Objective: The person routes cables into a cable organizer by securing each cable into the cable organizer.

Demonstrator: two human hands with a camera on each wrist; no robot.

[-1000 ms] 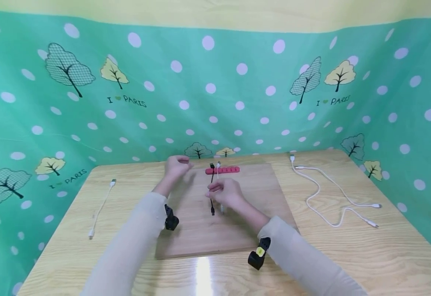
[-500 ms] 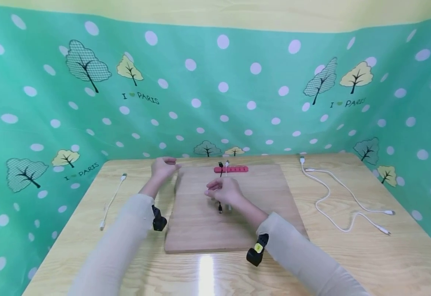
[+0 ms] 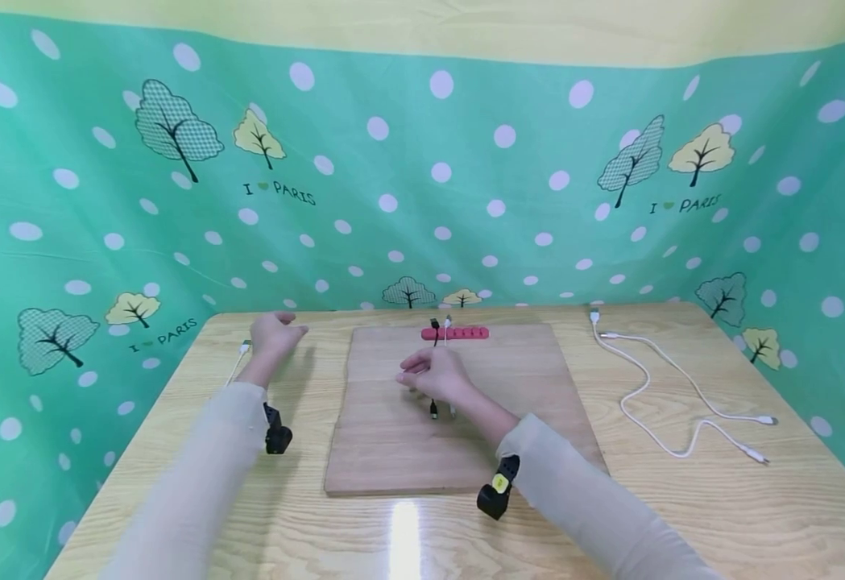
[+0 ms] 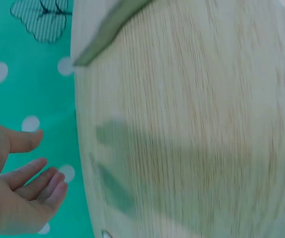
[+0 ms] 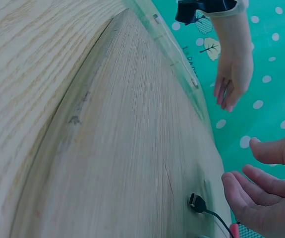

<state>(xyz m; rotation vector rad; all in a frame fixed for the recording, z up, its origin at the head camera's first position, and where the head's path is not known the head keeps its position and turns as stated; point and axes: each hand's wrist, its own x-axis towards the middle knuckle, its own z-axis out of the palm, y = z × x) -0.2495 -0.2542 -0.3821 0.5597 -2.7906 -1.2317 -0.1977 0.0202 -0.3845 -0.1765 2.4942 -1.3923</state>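
Note:
My left hand [image 3: 275, 334] is over the left part of the table, with nothing held. Its thumb and loosely bent fingers stand apart in the left wrist view. Close to it is the plug end of a short white USB cable [image 3: 244, 348], the rest partly hidden behind the forearm. Over the wooden board [image 3: 386, 459], my right hand [image 3: 438, 374] hovers with thumb and fingers apart and nothing between them. Behind and below it run a black USB cable [image 5: 198, 203] and a white cable [image 3: 448, 321], both set in a red cable holder [image 3: 474, 333]. The hand covers their middles.
Two long white cables [image 3: 635, 395] lie in curves on the table's right side. A green dotted curtain [image 3: 364, 201] hangs behind the wooden table [image 3: 306, 532]. The board's raised edge [image 5: 75, 119] shows in the right wrist view.
My left hand has moved left, off the board and toward the short white cable. The right hand stays nearly in place over the two cables. The head view has turned slightly left.

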